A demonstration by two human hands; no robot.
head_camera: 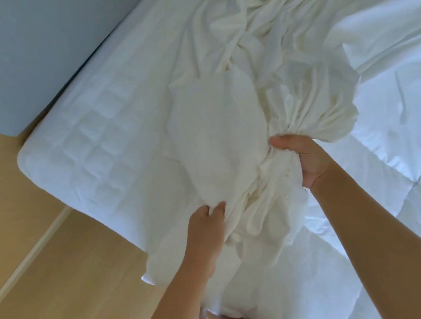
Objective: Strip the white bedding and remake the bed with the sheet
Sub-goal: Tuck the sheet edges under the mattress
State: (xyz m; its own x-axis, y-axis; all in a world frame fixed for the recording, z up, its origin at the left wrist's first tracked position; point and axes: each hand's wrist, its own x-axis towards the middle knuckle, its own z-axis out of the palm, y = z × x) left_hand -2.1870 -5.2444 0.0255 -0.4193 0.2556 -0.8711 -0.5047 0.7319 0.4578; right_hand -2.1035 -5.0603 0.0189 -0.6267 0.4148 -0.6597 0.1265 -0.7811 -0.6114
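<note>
My right hand (305,157) clamps bunched cream sheet (228,140); left hand (208,230) pinches its fold near mattress (87,138) corner. Advise finding elastic hem before stretching over corner.

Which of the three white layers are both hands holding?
The cream sheet, bunched in the middle; the quilted pad lies flat at left, the brighter duvet at right.

Mid-bed, sheet (261,84) lies bunched on mattress (87,138), trailing off to far right. Duvet (401,119) lies right of it. Left & near: floor (43,264); far left: wall (13,52).
</note>
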